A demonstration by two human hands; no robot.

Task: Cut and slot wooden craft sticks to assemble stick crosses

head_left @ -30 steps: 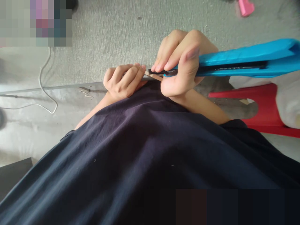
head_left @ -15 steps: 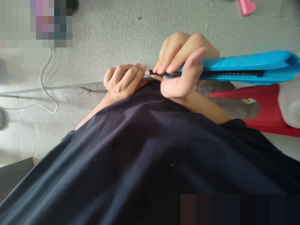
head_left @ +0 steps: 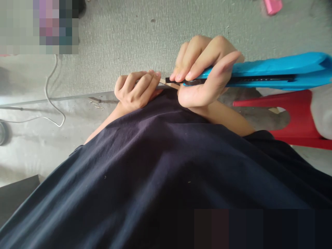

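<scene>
Blue tool [head_left: 275, 66] juts rightward from hands [head_left: 137, 89] [head_left: 204, 92] at the table edge [head_left: 77, 96].

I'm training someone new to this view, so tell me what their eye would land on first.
Most likely the bright blue tool, held in the right hand and stretching toward the picture's right edge. Next would come the dark shirt filling the lower middle, then the red stool-like piece at the right, below the tool in the picture.
</scene>
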